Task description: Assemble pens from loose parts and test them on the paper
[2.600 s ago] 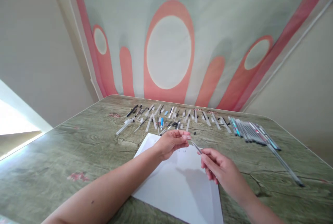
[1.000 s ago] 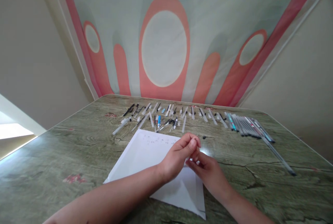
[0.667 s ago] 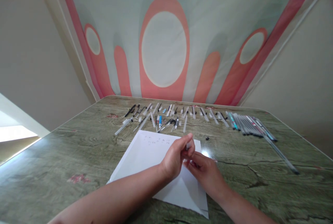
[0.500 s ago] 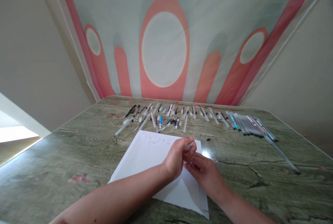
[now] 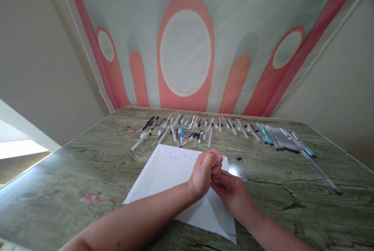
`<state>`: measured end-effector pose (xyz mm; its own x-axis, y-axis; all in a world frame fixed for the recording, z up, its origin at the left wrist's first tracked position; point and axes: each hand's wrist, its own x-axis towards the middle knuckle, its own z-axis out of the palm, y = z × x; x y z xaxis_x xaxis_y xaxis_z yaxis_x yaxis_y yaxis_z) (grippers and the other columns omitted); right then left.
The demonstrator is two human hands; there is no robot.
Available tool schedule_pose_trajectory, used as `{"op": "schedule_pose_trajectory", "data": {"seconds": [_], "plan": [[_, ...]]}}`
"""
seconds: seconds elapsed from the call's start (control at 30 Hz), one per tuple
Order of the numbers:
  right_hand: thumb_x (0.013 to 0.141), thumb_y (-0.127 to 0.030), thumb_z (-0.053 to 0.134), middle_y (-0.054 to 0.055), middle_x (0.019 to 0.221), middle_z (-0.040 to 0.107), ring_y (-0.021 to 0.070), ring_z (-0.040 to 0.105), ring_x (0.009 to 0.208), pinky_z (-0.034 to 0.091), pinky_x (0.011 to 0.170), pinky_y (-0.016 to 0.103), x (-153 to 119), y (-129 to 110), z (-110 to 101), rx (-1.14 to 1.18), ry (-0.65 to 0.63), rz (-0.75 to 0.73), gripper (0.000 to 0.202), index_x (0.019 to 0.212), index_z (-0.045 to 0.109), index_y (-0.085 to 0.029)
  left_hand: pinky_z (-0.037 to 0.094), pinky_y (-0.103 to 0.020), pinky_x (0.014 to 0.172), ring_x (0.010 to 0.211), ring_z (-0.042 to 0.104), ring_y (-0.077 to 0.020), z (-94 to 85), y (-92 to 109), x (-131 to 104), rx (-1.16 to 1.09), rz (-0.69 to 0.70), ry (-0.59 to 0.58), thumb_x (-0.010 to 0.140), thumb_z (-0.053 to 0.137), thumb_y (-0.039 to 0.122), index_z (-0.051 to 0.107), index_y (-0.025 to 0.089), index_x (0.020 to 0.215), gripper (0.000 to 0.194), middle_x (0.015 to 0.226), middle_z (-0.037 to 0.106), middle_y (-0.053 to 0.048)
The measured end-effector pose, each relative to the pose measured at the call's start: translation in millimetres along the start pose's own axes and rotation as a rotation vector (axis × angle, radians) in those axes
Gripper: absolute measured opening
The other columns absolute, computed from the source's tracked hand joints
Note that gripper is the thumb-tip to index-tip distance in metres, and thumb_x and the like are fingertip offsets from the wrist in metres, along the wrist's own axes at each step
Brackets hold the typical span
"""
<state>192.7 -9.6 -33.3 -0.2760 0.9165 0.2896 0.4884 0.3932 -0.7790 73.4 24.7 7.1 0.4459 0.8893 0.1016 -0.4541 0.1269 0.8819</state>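
Over the right part of a white sheet of paper (image 5: 163, 177) my two hands meet. My left hand (image 5: 205, 173) is curled into a fist, and what it grips is hidden by its fingers. Just below and to the right, my right hand (image 5: 233, 192) has its fingers pressed together against the left one; anything between them is hidden. Small handwritten marks show along the top of the sheet. A small black cap (image 5: 239, 158) lies on the table right of the hands.
Pen parts, clear tubes and caps lie in rows across the back of the wooden table (image 5: 73, 173), among them a blue pen piece (image 5: 182, 135). At the right is a row of pens (image 5: 277, 138), with one long pen (image 5: 323, 174) pointing towards the front right.
The view has shifted slightly. My left hand has turned and closed further, so the clear piece that showed between its fingers is now almost hidden. My right hand stays beside it.
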Motion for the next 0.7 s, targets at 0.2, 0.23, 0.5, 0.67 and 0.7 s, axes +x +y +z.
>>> {"op": "schedule_pose_trajectory", "data": {"seconds": [0.2,0.23,0.5,0.67,0.7], "plan": [[0.086,-0.025,0.056,0.003,0.086,0.069,0.0181,0.063,0.077,0.044,0.068,0.027,0,1,1,-0.046,0.039,0.017,0.014,0.090,0.070,-0.023,0.029,-0.021,0.049,0.046,0.035,-0.0079,-1.7,8,2,0.121,0.009,-0.045,0.090,0.037,0.048,0.049,0.016,0.085,0.034,0.052,0.041,0.005],[0.086,-0.026,0.057,0.002,0.085,0.069,0.0179,0.063,0.077,0.044,0.069,0.027,0,1,1,-0.052,0.047,0.022,0.014,0.089,0.069,-0.023,0.036,-0.023,0.054,0.054,0.045,-0.0105,-3.2,15,5,0.158,0.011,-0.076,0.090,0.035,0.052,0.050,0.015,0.097,0.040,0.061,0.051,0.001],[0.089,-0.028,0.052,0.003,0.084,0.066,0.0157,0.061,0.076,0.045,0.068,0.025,1,-3,-8,-0.023,0.132,-0.007,0.016,0.091,0.066,-0.020,0.033,-0.038,0.099,0.119,0.046,-0.0250,-49.0,97,13,1.236,-0.038,-0.329,0.085,0.051,0.047,0.054,0.023,0.122,0.044,0.129,0.052,-0.007],[0.090,-0.030,0.047,0.006,0.088,0.067,0.0180,0.061,0.080,0.046,0.072,0.028,10,-8,-59,-0.206,0.257,0.002,0.023,0.102,0.064,-0.019,0.008,-0.054,0.109,0.139,0.012,-0.0303,-76.8,88,-30,1.664,-0.179,-0.556,0.077,0.063,0.041,0.033,0.034,0.140,0.070,0.151,0.024,-0.005],[0.089,-0.032,0.048,0.006,0.091,0.068,0.0185,0.062,0.080,0.047,0.072,0.029,11,-5,-77,-0.254,0.301,0.040,0.027,0.109,0.062,-0.019,0.005,-0.056,0.109,0.140,0.008,-0.0304,-79.0,82,-38,1.692,-0.226,-0.585,0.076,0.064,0.040,0.029,0.035,0.141,0.073,0.152,0.019,-0.005]]}}
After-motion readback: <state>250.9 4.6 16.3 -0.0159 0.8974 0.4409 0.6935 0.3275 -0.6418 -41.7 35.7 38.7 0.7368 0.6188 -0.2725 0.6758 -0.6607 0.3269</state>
